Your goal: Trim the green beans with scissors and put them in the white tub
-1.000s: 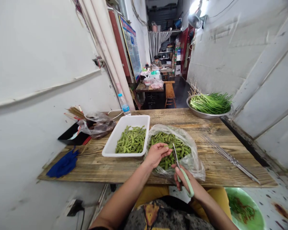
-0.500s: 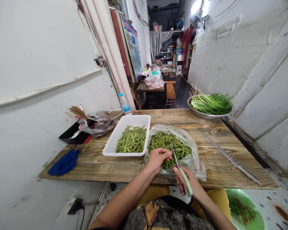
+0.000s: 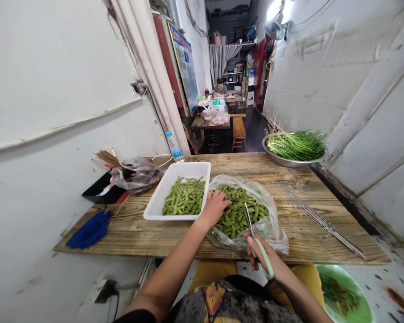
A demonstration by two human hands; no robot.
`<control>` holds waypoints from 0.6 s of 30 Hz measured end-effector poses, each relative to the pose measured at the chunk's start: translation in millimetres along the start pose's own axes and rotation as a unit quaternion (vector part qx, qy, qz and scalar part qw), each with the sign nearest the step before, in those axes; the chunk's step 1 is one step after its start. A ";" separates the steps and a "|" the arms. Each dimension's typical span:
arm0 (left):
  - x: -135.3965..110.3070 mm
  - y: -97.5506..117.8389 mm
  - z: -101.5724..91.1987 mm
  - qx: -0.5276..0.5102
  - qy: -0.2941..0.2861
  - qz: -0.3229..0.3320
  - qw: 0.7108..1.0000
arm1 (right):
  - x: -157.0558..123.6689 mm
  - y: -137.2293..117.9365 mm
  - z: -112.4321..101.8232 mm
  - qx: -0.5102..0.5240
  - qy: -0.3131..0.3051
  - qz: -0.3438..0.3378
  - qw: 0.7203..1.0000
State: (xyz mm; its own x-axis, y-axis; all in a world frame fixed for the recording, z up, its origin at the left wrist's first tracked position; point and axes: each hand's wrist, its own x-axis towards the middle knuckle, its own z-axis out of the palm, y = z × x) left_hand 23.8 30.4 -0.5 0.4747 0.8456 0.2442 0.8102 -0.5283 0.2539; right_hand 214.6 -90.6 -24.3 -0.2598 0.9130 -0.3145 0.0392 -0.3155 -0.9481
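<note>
**A:** Where is the person's left hand (image 3: 215, 207)?

**B:** It is down in the clear plastic bag (image 3: 276, 229) of green pods (image 3: 237, 216), at the bag's far left side. That puts it just beside the near right corner of the white tray (image 3: 156, 204). The fingers are curled into the heap. The back of the hand hides whether they have closed on a pod, so that cannot be told.

**A:** And the right hand (image 3: 264, 260)?

**B:** It is wrapped shut around the pale green handles of the scissors (image 3: 248, 219), at the near edge of the table (image 3: 138, 235). The blades point away over the bag and lie close together, clear of the left fingers.

**A:** What would make the picking go well?

**B:** Probably taking a single pod, pinched at its middle so both tips stick out. It should be lifted clear of the heap before the blades come near. The bag is loose and crumpled, so a cut made low could nick the plastic. Holding the scissors tip-away, as they are, seems sound while the other hand is among the pods.

**A:** Anything nearby to mind?

**B:** The tray holds pods too and sits just beside the bag, so a short carry to the left would do. The metal skewers (image 3: 323, 222) lie well apart on the right.
</note>
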 end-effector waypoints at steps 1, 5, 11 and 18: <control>2.6 -0.8 2.9 -0.004 -0.012 0.006 1.000 | -0.9 -0.4 -0.8 -0.004 0.000 -0.002 1.000; 8.0 -11.6 -0.8 -0.086 -0.047 0.000 0.995 | -2.8 3.5 -5.2 -0.012 -0.002 -0.003 1.000; 39.3 -2.1 -1.5 -0.128 0.034 -0.049 0.990 | -2.8 6.2 -3.4 0.005 -0.007 0.001 1.000; 74.4 6.1 12.8 -0.127 -0.031 -0.146 0.981 | -8.3 -0.6 -2.8 0.001 0.002 0.011 1.000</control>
State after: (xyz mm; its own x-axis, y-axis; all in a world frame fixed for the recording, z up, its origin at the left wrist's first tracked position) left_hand 68.4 91.1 7.2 0.2619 0.9625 0.0705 0.8063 -0.2584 0.5321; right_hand 219.5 -97.3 -21.2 -0.2553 0.9071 -0.3347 0.0418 -0.3355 -0.9411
